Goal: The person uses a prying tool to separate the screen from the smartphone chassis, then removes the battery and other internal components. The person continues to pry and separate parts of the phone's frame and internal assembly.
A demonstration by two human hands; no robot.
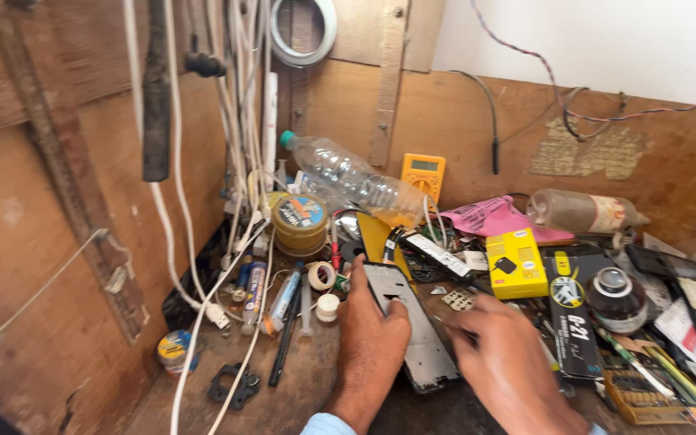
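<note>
A phone frame (416,342), grey with a dark rim and lying face open, rests on the wooden bench near the front. My left hand (370,338) grips its left edge, thumb pressed on the upper part of the panel. My right hand (501,354) lies against the frame's right edge with fingers curled, and it is blurred. I cannot tell whether the right hand holds a small tool. A small perforated metal part (458,300) lies just beyond the right hand.
A clear plastic bottle (348,176), a yellow multimeter (423,173), a round tin (300,221), a yellow box (516,263), a dark jar (615,298) and glue tubes (255,290) crowd the bench. White cables (235,145) hang along the left wooden wall.
</note>
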